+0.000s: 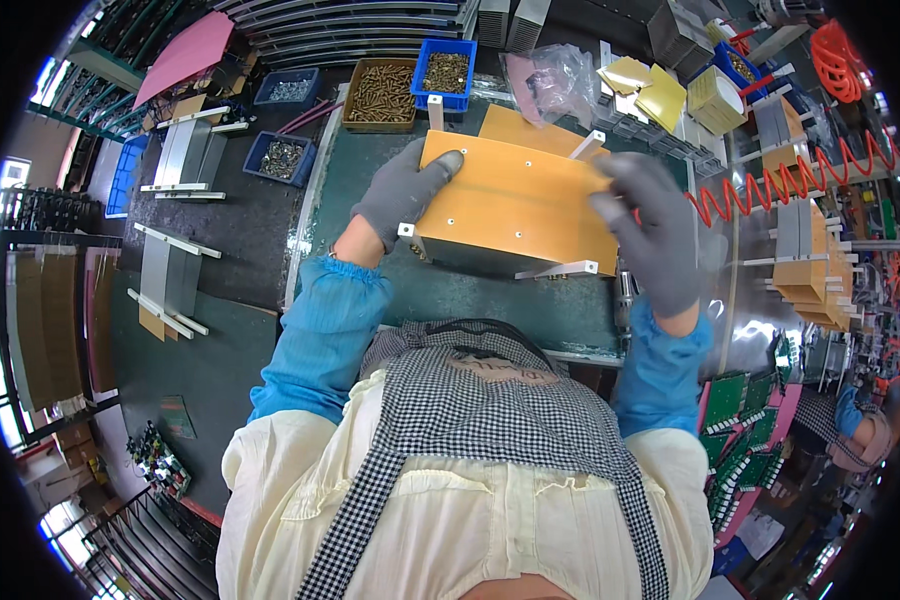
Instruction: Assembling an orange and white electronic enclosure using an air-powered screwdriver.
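Note:
An orange rectangular panel (515,195) with several small fastener holes lies on top of a dark, box-like body on the worktable, with white square bars sticking out at its corners. My left hand (405,195), in a grey glove, grips the panel's left end, thumb on the top face and fingers out of sight past the edge. At the right end is my gloved right hand (655,230). Its fingers are bent and smeared by motion, so I cannot make out what they hold. A metal-tipped driver tool (624,298) sits beside that wrist.
Behind the panel stand a box of brass-coloured fasteners (380,95) and a blue bin (442,75). Two more blue bins (280,158) hold silvery hardware at left. Finished-looking metal units (170,275) lie farther left. A red coiled hose (770,190) hangs at right, beyond plastic wrap (555,85).

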### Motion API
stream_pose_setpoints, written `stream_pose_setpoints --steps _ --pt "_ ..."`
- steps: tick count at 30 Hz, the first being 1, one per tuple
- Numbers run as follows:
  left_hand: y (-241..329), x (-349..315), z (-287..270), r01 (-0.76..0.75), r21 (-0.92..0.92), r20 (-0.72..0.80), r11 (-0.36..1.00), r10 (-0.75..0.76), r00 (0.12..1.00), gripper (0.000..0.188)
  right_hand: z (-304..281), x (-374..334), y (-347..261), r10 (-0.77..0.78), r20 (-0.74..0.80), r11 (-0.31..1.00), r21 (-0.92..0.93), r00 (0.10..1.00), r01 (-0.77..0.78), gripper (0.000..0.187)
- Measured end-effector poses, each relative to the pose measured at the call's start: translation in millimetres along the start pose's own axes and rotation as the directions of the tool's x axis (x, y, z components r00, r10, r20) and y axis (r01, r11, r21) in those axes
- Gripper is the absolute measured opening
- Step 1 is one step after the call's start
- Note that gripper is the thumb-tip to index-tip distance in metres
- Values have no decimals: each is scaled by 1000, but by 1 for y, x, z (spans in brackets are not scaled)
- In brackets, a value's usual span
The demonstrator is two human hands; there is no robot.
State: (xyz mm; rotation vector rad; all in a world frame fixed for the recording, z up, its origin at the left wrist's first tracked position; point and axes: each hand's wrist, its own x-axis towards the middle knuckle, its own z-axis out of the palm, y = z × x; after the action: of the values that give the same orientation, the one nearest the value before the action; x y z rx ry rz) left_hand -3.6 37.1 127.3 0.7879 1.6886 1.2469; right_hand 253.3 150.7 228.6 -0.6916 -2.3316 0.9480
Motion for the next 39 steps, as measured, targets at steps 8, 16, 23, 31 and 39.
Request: stream_pose_setpoints --steps 8,16,23,31,39 --pt "-20 14 -26 72 -344 97 936 -40 994 42 31 34 17 -165 559 976 -28 812 217 19" --pt "8 -11 -64 112 -931 125 347 15 992 39 30 35 15 -114 565 990 -8 817 143 18" --pt "40 -2 -47 184 -752 395 633 209 895 35 37 33 31 -230 518 957 -34 824 289 19" --pt "67 14 29 185 -263 570 947 -2 822 23 20 23 26 -165 520 982 10 838 187 22" --pt "71 12 35 145 -275 593 950 49 804 27 -25 -97 149 496 -324 715 -374 805 -591 45"
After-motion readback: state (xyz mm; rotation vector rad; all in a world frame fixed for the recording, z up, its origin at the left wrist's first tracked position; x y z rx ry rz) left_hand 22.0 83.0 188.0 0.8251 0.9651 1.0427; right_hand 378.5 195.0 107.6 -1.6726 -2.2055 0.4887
